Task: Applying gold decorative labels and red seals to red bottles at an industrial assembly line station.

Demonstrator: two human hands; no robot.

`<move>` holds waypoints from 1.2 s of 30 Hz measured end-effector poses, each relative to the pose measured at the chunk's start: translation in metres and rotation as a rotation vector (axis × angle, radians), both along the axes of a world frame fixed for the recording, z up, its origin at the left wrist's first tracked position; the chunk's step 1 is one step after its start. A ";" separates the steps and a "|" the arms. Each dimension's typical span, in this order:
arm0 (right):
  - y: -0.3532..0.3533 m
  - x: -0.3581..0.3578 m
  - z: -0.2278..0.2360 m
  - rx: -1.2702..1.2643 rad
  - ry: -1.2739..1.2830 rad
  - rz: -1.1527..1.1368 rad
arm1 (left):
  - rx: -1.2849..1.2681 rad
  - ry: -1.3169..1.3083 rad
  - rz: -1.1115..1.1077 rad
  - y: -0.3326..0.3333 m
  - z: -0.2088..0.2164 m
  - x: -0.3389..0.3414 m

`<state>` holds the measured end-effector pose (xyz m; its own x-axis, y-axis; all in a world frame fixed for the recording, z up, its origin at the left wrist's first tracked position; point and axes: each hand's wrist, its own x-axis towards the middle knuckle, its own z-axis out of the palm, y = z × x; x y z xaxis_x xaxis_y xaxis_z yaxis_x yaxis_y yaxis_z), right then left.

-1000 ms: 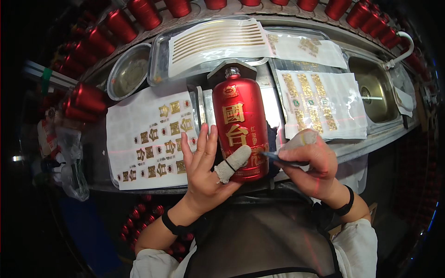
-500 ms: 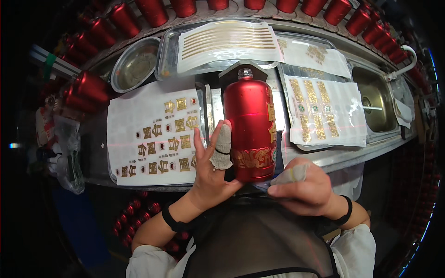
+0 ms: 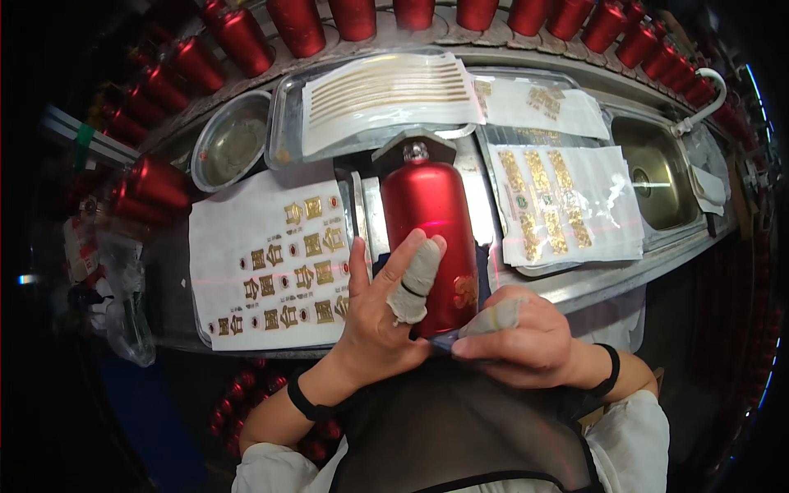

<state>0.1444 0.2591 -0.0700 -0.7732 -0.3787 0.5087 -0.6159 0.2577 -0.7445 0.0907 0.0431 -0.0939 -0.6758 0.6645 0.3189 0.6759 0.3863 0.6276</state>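
A glossy red bottle (image 3: pixel 427 205) lies in front of me, its clear neck pointing away and a gold design low on its right side. My left hand (image 3: pixel 382 316) rests along its lower left side, fingers spread, with fabric finger covers on two fingers lying over the red surface. Close to the bottle's base, my right hand (image 3: pixel 526 341) is closed in a pinch on a thin bluish flat piece (image 3: pixel 445 340); its exact kind is unclear. A cloth cover with a yellowish band wraps a finger of that hand. The bottle's head end lies against a dark angled rest (image 3: pixel 444 148).
Left of the bottle lies a white sheet of gold stickers (image 3: pixel 230 238). Sheets with gold strips (image 3: pixel 612 218) lie to the right, beside a sink (image 3: pixel 657 177). Behind are a tray (image 3: pixel 283 107) with a striped sheet and a metal bowl (image 3: pixel 234 144). Red bottles (image 3: pixel 300 29) line the back.
The bottle has turned, so the gold characters on its right side are out of sight. My left fingers have moved farther over its front. My right hand has shifted slightly left.
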 end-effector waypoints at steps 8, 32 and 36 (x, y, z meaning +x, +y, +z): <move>0.029 -0.009 0.006 -0.070 -0.433 -0.237 | -0.121 0.002 -0.045 -0.006 0.012 0.000; 0.046 -0.237 -0.111 0.101 -0.525 -1.023 | 0.094 -0.297 0.261 -0.031 -0.002 -0.169; 0.056 -0.225 -0.107 0.282 -0.269 -1.059 | -0.022 -0.397 0.244 -0.024 -0.013 -0.196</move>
<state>-0.0806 0.3147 -0.1775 -0.8448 0.4580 0.2767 0.1847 0.7350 -0.6524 -0.1054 0.0190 -0.1068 -0.8802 0.4746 -0.0085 0.2727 0.5202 0.8093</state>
